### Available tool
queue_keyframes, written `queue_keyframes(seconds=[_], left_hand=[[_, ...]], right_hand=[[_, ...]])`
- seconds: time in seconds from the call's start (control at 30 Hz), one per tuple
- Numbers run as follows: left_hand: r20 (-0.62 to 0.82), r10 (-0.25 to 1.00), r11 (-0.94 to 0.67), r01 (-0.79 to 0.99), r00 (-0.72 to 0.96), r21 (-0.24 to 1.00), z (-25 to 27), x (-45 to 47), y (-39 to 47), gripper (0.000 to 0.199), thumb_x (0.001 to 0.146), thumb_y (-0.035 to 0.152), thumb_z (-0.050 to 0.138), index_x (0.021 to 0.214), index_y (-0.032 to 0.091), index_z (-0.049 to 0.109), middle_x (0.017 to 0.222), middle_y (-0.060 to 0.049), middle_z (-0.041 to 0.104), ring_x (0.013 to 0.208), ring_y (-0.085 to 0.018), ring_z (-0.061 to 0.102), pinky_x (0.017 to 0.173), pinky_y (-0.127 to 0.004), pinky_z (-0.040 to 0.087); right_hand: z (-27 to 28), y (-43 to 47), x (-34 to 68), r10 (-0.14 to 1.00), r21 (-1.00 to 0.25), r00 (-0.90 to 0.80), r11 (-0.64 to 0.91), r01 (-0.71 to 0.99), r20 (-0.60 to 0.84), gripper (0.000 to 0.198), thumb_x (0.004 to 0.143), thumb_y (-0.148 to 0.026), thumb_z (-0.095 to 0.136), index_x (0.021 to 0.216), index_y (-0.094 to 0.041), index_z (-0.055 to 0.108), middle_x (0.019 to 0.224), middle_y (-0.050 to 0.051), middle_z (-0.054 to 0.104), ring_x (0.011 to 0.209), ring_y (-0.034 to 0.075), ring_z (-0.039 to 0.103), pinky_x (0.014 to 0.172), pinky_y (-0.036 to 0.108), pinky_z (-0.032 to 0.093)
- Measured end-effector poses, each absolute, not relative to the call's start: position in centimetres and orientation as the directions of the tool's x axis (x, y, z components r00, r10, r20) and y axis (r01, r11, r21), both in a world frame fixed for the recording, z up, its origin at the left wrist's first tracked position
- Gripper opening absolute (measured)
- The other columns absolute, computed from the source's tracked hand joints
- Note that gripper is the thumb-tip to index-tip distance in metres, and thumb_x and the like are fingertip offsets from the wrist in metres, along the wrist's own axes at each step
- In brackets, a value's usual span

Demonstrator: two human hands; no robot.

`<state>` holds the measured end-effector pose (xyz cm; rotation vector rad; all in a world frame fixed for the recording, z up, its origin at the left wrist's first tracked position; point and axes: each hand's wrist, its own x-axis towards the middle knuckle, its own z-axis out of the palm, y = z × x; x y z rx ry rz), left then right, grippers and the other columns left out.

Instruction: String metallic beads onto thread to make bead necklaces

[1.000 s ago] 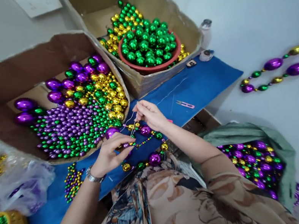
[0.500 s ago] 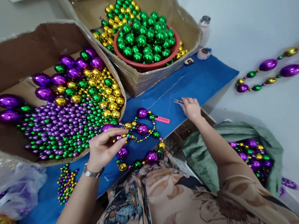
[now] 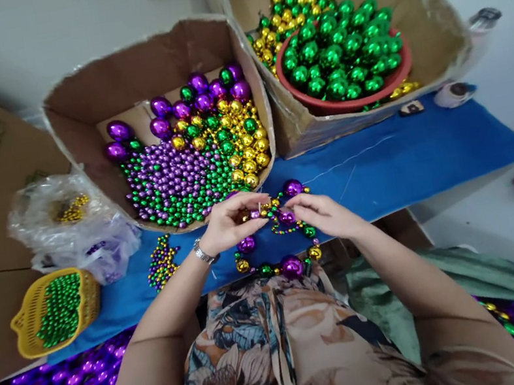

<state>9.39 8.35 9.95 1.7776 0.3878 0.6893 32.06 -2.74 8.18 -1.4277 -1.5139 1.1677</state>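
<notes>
Change since earlier: our right hand [image 3: 325, 215] is coming back from the far side of the blue cloth, where it was reaching half a second ago, and is meeting our left hand [image 3: 230, 224] again over the bead strand [image 3: 286, 217]; our head is also swinging left, so the boxes are sitting further right in view.
Where the strand is lying: we are seeing it on the blue cloth [image 3: 405, 159] covering the worktop, just in front of our body, looped with purple, gold and green beads; its near run is stretching left to right along the cloth's near edge.
Key relation: the strand's loose end is sitting between our two hands, just right of the left fingers [image 3: 253, 210] and just left of the right ones; both hands are about equally near.
Left fingers: we are pinching them together on a small bead or the strand's end at the gap; exactly what they are gripping is too small to tell.
Right fingers: we are curling them downward, touching the strand beside a purple bead; whether they are pinching a thread we cannot tell.
Nearby: the cardboard box [image 3: 138, 81] of mixed beads is standing just beyond our hands, a red bowl [image 3: 350, 101] of green beads further right, a yellow basket [image 3: 25, 319] well apart at left.
</notes>
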Motion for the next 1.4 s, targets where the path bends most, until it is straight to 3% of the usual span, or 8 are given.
queue_keyframes(seconds=[0.27, 0.53, 0.67, 0.8, 0.93, 1.1, 1.23, 1.4], left_hand=[[0.282, 0.536, -0.376, -0.074, 0.796, 0.924, 10.2, 9.2, 8.8, 0.045, 0.078, 0.024, 0.075, 0.12, 0.018, 0.064, 0.113, -0.01, 0.067, 0.086, -0.011, 0.063, 0.077, -0.024, 0.054], [0.312, 0.483, -0.431, -0.088, 0.818, 0.898, 10.3, 9.3, 9.0, 0.043, 0.078, 0.022, 0.075, 0.12, 0.017, 0.064, 0.098, -0.007, 0.07, 0.085, -0.012, 0.063, 0.075, -0.023, 0.053], [0.276, 0.543, -0.392, -0.051, 0.793, 0.919, 10.0, 8.9, 8.9, 0.045, 0.078, 0.023, 0.075, 0.121, 0.02, 0.063, 0.114, -0.009, 0.067, 0.085, -0.011, 0.062, 0.073, -0.022, 0.054], [0.266, 0.58, -0.347, -0.062, 0.77, 0.936, 10.0, 8.6, 8.9, 0.046, 0.077, 0.02, 0.076, 0.121, 0.021, 0.064, 0.113, -0.009, 0.067, 0.082, -0.01, 0.059, 0.067, -0.019, 0.053], [0.285, 0.573, -0.323, -0.109, 0.768, 0.94, 10.4, 8.8, 8.8, 0.049, 0.075, 0.015, 0.077, 0.122, 0.023, 0.064, 0.113, -0.008, 0.066, 0.084, -0.009, 0.059, 0.069, -0.017, 0.054], [0.324, 0.576, -0.296, -0.177, 0.751, 0.938, 11.0, 9.1, 8.6, 0.05, 0.073, 0.011, 0.078, 0.12, 0.025, 0.066, 0.111, -0.007, 0.067, 0.082, -0.009, 0.059, 0.068, -0.017, 0.053], [0.316, 0.587, -0.262, -0.195, 0.746, 0.945, 11.1, 9.2, 8.6, 0.05, 0.072, 0.012, 0.078, 0.119, 0.023, 0.066, 0.11, -0.008, 0.068, 0.08, -0.01, 0.06, 0.068, -0.018, 0.054], [0.28, 0.595, -0.207, -0.193, 0.754, 0.959, 10.8, 9.2, 8.6, 0.048, 0.072, 0.016, 0.079, 0.118, 0.022, 0.067, 0.11, -0.009, 0.069, 0.079, -0.01, 0.062, 0.069, -0.02, 0.056]], right_hand=[[10.3, -0.2, 30.9, 0.949, -0.89, -0.306, 0.2, 0.41, 0.073, 0.034, 0.097, -0.043, 0.044, 0.097, -0.015, 0.063, 0.074, -0.002, 0.059, 0.063, 0.007, 0.049, 0.059, 0.019, 0.037], [10.1, -1.1, 30.8, 0.95, -0.834, -0.25, 0.29, 0.47, 0.189, 0.027, 0.096, -0.037, 0.048, 0.098, -0.017, 0.066, 0.082, 0.001, 0.067, 0.072, 0.009, 0.058, 0.067, 0.022, 0.043], [6.3, -2.4, 35.0, 0.981, -0.737, 0.071, 0.089, 0.67, 0.183, 0.033, 0.096, -0.042, 0.046, 0.111, -0.02, 0.065, 0.102, 0.006, 0.068, 0.088, 0.016, 0.063, 0.079, 0.028, 0.048], [1.0, -4.2, 40.7, 0.872, -0.337, 0.487, -0.443, 0.831, 0.055, 0.039, 0.093, -0.045, 0.047, 0.114, -0.018, 0.067, 0.107, 0.013, 0.063, 0.089, 0.023, 0.061, 0.077, 0.033, 0.047], [-1.4, -5.8, 42.6, 0.826, -0.069, 0.563, -0.563, 0.824, -0.025, 0.046, 0.094, -0.046, 0.044, 0.126, -0.019, 0.061, 0.114, 0.016, 0.059, 0.098, 0.028, 0.056, 0.079, 0.035, 0.044], [-1.4, -6.1, 39.9, 0.957, -0.14, 0.281, -0.289, 0.947, -0.073, 0.045, 0.095, -0.051, 0.043, 0.125, -0.021, 0.059, 0.116, 0.011, 0.061, 0.107, 0.023, 0.056, 0.087, 0.03, 0.044], [-2.0, -6.0, 39.1, 0.946, -0.131, 0.242, -0.273, 0.953, -0.216, 0.046, 0.092, -0.05, 0.051, 0.127, -0.02, 0.057, 0.11, 0.012, 0.063, 0.101, 0.023, 0.06, 0.085, 0.031, 0.046], [-0.4, -5.4, 39.5, 0.99, -0.393, 0.137, -0.133, 0.91, -0.019, 0.039, 0.094, -0.045, 0.048, 0.117, -0.016, 0.06, 0.106, 0.014, 0.061, 0.103, 0.024, 0.058, 0.091, 0.037, 0.047]])
